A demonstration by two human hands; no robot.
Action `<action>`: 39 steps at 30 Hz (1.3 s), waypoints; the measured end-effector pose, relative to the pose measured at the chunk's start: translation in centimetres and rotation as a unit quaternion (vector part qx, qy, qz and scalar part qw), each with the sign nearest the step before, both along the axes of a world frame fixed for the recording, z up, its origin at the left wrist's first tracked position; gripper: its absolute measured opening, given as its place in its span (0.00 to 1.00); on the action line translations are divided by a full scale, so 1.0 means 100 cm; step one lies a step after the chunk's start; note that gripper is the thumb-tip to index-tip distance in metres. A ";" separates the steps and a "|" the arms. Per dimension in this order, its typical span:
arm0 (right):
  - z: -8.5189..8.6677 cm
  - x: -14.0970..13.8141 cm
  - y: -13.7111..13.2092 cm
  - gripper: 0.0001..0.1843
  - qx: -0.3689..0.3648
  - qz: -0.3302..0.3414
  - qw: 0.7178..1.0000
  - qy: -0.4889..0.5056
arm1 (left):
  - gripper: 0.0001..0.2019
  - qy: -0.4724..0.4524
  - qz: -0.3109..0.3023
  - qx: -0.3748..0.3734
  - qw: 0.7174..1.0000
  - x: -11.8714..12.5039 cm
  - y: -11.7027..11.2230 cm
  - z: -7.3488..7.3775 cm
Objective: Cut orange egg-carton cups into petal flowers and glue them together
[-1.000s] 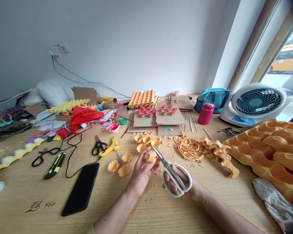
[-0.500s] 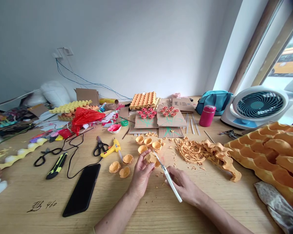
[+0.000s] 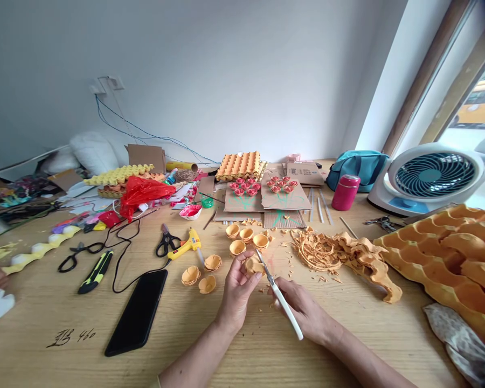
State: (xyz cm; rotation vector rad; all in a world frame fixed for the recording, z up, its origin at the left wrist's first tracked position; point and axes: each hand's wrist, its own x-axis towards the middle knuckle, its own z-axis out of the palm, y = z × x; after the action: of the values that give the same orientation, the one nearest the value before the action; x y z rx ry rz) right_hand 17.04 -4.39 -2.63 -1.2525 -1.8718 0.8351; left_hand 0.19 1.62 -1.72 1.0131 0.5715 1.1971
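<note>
My left hand [image 3: 235,297] down there is pinching an orange egg-carton cup [image 3: 253,265] above the wooden table [image 3: 258,358]. My right hand [image 3: 301,308] is gripping the white-handled scissors [image 3: 288,311], and the blades are pointing at the cup's right edge. Little flower-shaped cups [image 3: 207,284] are sitting nearby on the left; carton scraps [image 3: 315,252] are lying on the right.

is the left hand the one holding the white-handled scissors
No, the white-handled scissors are in the right hand; the left hand holds an orange cup.
</note>
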 end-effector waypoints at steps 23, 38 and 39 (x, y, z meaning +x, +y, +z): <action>-0.004 -0.004 0.000 0.18 0.031 0.008 0.999 -0.021 | 0.20 -0.016 0.012 -0.021 1.000 0.007 -0.010 0.001; 0.004 -0.005 -0.003 0.17 0.017 -0.002 1.000 -0.011 | 0.20 -0.024 0.004 -0.022 0.999 0.005 -0.009 0.001; 0.005 -0.005 -0.003 0.17 0.017 -0.002 1.000 -0.010 | 0.20 -0.022 0.006 -0.022 0.999 0.005 -0.008 0.002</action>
State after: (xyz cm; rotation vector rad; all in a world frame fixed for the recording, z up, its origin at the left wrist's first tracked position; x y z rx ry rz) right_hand 16.56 -4.67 -2.15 -1.2484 -1.8910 0.7874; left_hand 0.69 0.78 -1.56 0.9453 0.5663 1.2101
